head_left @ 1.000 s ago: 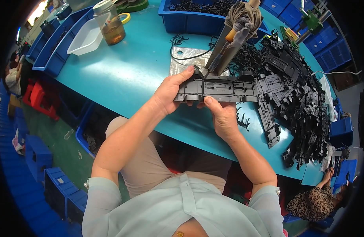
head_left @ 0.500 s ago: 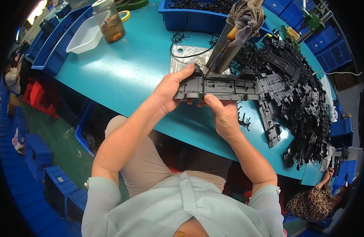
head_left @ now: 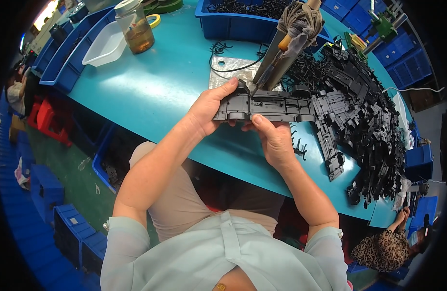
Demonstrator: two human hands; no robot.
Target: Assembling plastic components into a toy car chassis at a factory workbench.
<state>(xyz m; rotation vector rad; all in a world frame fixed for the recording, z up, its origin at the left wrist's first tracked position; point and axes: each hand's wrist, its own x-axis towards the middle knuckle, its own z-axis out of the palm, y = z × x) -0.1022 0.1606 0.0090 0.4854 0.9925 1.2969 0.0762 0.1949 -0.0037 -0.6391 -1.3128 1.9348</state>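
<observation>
One black moulded plastic chassis (head_left: 269, 107) is held over the near side of the bench (head_left: 150, 97), before the cloth-topped metal post (head_left: 280, 65), pinched by the fingers of the left hand (head_left: 206, 107) and right hand (head_left: 277, 141). Apparently it is being aligned there; a steady grip is called for. Since a second ago, it has been shifted slightly farther.

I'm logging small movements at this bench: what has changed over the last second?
The left hand and right hand have moved the black piece slightly forward. Nothing was newly grasped or released. The pile of parts, jar and white tray stayed put.
</observation>
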